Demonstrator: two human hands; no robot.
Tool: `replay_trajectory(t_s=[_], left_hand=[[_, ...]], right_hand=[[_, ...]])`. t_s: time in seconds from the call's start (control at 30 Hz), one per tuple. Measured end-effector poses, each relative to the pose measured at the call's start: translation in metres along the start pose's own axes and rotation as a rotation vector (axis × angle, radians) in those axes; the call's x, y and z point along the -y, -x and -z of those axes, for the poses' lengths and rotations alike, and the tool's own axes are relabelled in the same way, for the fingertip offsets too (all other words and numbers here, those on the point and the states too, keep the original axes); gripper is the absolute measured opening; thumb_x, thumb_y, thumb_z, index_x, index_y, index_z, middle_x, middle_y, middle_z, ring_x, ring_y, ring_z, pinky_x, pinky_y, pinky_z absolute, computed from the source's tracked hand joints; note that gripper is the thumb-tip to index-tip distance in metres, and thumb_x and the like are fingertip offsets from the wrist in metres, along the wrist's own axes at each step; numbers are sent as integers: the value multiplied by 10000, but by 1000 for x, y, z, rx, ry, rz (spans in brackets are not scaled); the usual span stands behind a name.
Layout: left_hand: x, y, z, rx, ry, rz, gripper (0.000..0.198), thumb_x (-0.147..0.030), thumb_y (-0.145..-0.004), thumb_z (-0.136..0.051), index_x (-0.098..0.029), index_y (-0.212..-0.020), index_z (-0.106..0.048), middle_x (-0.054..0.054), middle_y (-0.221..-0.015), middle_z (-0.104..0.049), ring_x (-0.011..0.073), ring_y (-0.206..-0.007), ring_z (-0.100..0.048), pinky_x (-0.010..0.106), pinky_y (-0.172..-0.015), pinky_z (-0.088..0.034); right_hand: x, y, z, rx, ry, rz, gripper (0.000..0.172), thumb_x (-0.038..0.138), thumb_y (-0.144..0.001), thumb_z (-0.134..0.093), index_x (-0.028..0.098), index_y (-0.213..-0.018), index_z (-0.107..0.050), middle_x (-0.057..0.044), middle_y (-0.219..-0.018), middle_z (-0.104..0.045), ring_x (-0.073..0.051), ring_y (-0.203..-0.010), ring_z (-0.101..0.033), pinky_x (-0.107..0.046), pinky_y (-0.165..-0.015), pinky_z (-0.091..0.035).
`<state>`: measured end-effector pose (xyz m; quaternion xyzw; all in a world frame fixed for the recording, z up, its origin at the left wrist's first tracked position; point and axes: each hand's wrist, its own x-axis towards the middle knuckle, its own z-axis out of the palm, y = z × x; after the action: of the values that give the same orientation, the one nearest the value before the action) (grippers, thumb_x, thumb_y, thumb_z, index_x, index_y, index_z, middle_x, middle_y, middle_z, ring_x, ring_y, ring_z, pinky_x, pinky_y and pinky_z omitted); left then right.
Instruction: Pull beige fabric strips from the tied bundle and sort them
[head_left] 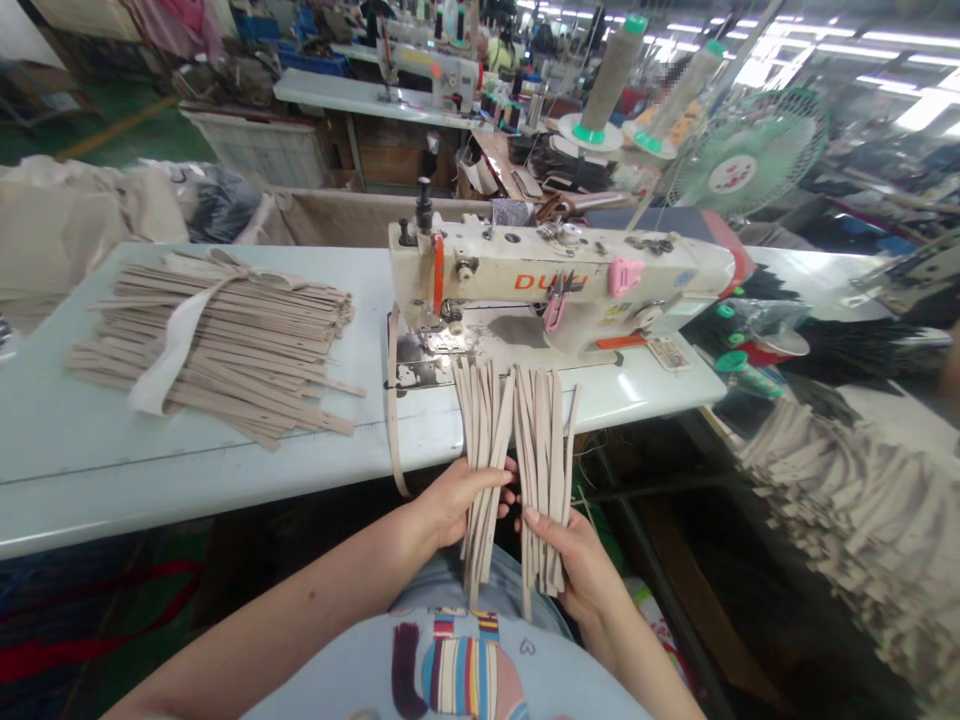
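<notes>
My left hand [459, 497] is closed around a bundle of beige fabric strips [484, 440] that fans up onto the table edge. Right beside it, my right hand [570, 556] grips a second bundle of beige strips [544, 440]. Both bundles reach toward the needle area of a cream sewing machine [559, 270]. One loose strip [393, 420] hangs over the table's front edge, left of my hands.
A large pile of beige strips tied with a white band [225, 345] lies on the pale blue table [112, 450] at left. More stacked strips [862, 500] sit low at right. Thread cones [611, 75] and a green fan [742, 160] stand behind the machine.
</notes>
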<state>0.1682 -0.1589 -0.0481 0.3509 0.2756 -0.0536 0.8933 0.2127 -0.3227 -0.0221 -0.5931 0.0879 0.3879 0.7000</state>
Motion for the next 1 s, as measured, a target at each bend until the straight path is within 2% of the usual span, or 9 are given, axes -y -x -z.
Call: replay_trajectory(t_s=[0.13,0.27,0.37,0.57,0.7,0.9,1.0], left_hand=[[4,1,-1,66,-73,-46,434,-344,-579,-910,-84,-842,-684,46,-689,-607,112,-568,-504,245,-524,-445],[6,1,-3,137,-97,-66,431,-329,-544,-915,-93,-811,-673,37,-654,-595,118,-528,-461,274,-484,-421],[5,0,-2,113,-112,-97,398,-297,-530,-908,-93,-779,-674,38,-649,-600,119,-542,-469,261,-503,-386],[7,-4,3,49,-141,-89,384,-286,-506,-888,-76,-763,-694,57,-674,-626,132,-580,-501,265,-560,-369],[7,-4,5,60,-127,-75,362,-275,-515,-864,-81,-776,-704,62,-692,-643,133,-585,-505,261,-567,-377],[5,-2,5,68,-163,-100,386,-306,-529,-893,-84,-787,-713,68,-706,-654,138,-604,-515,249,-554,-362],[4,0,4,120,-203,-134,432,-309,-536,-911,-86,-857,-726,93,-776,-686,170,-663,-567,266,-590,-401]], right_hand=[[-4,2,-4,44,29,24,421,345,-598,-931,154,-924,-744,-85,-892,-768,-216,-727,-679,-323,-691,-521],[-6,1,-5,52,31,20,437,363,-612,-927,158,-945,-732,-92,-864,-771,-252,-775,-712,-346,-706,-541],[-7,1,-3,41,19,7,406,368,-642,-910,152,-934,-730,-104,-892,-777,-248,-740,-720,-340,-671,-551],[-5,1,-2,76,-60,-42,510,386,-631,-912,125,-1032,-735,-149,-1005,-773,-305,-845,-744,-426,-790,-587],[-1,2,-2,87,-63,-49,531,361,-626,-915,123,-1066,-734,-159,-1016,-771,-321,-875,-745,-449,-813,-589],[0,0,-3,98,-45,-24,492,348,-608,-923,132,-1013,-744,-139,-956,-779,-317,-861,-745,-449,-823,-582],[-4,-1,-5,65,-11,9,457,348,-616,-920,137,-980,-740,-129,-919,-779,-316,-872,-738,-442,-804,-582]])
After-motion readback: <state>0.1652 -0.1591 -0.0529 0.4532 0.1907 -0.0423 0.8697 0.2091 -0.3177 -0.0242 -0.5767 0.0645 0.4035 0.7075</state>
